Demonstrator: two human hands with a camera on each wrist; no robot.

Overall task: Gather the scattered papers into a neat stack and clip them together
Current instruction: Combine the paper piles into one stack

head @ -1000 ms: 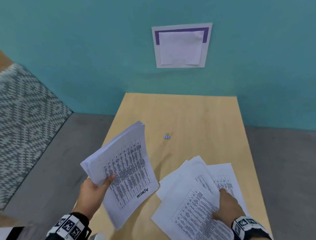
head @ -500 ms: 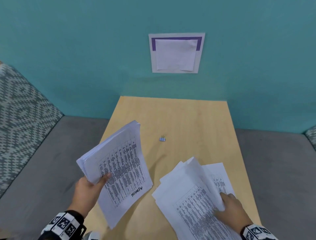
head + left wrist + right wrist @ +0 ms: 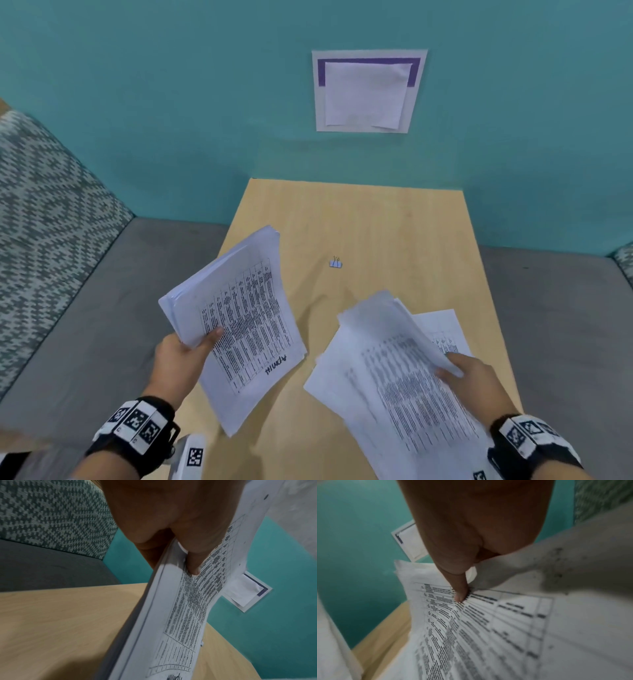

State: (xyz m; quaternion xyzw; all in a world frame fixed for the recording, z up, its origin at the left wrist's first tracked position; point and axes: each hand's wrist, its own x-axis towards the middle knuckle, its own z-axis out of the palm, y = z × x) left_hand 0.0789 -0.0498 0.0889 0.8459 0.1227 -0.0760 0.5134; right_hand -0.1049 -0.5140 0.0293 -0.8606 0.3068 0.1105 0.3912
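Above the near left part of the wooden table, the left hand is gripping a thick stack of printed papers, thumb pressing on the top sheet and fingers curling underneath; the stack is tilting up and away from the hand, its lower corner hanging off the table's left edge. To the right of that hand, the right hand is pinching a second, looser bunch of papers, thumb on the printed face, the sheets fanning out unevenly and blurring. One sheet is lying flat on the table just beyond the right hand. Farther out, between the two hands, a small binder clip is sitting alone on the table, well apart from both bunches.
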